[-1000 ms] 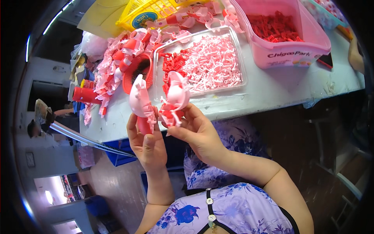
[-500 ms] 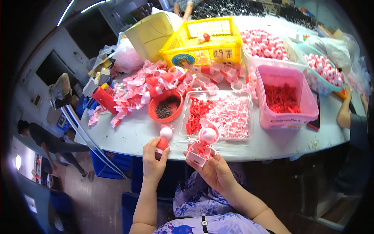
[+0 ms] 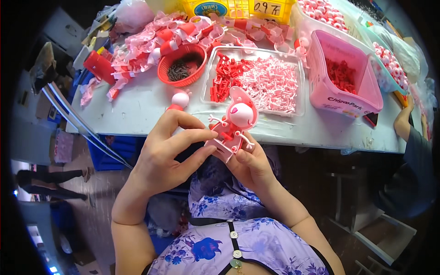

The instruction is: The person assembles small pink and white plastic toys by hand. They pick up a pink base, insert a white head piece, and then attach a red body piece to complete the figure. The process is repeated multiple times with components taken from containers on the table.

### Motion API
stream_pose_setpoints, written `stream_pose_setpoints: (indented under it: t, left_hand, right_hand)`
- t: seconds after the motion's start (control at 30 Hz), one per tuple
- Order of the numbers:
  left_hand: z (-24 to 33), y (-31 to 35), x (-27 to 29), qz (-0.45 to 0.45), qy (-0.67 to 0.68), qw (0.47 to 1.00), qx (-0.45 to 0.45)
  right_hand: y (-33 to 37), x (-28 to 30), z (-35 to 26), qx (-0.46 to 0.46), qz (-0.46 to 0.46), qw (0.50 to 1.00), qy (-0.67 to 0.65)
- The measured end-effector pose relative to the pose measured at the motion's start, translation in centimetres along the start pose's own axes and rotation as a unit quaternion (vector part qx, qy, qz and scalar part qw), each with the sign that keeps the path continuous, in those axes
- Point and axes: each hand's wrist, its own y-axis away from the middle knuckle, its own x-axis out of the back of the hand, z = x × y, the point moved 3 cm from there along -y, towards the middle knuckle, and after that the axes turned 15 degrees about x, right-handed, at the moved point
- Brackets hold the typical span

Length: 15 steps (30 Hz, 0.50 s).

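Observation:
My right hand (image 3: 252, 165) grips a pink plastic toy figure (image 3: 240, 114) by its lower part. The figure has a round pale head under a pink hood, two thin pink arms and an open body showing red parts inside. My left hand (image 3: 167, 149) is closed, its thumb and fingertips pinching at the figure's left edge. Whether a small part is between those fingertips is hidden. Behind my left hand, near the table's edge, stands a smaller piece with a pale round head (image 3: 180, 99) and a red body, partly covered by the hand.
A clear tray (image 3: 206, 91) holds red and pale pink small parts. Left of it is a red basket (image 3: 185, 82) with dark screws. Pink shell pieces (image 3: 142, 50) are heaped behind. A pink bin (image 3: 346, 103) stands right; another person's hand (image 3: 403, 119) rests near the table's right end.
My left hand has let go of the red-bodied piece, which now stands on the table, and has moved right onto the toy figure. The view has tilted downward.

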Motion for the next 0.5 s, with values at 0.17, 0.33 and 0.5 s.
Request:
stream_pose_setpoints:
  t: [0.17,0.33,0.5]
  left_hand:
    - [0.0,-0.4,-0.8,-0.035,-0.065,0.997,-0.029]
    - [0.9,-1.3,-1.2,-0.023,-0.201,0.972,-0.124]
    - [1.1,-2.1,-1.6,-0.082,-0.22,0.96,-0.151]
  right_hand:
    - [0.3,0.7,0.2,0.004,-0.01,1.0,-0.013]
    - [0.0,1.1,-0.1,0.021,-0.003,1.0,-0.01]
    - [0.0,1.6,-0.3,0.026,0.004,1.0,-0.003]
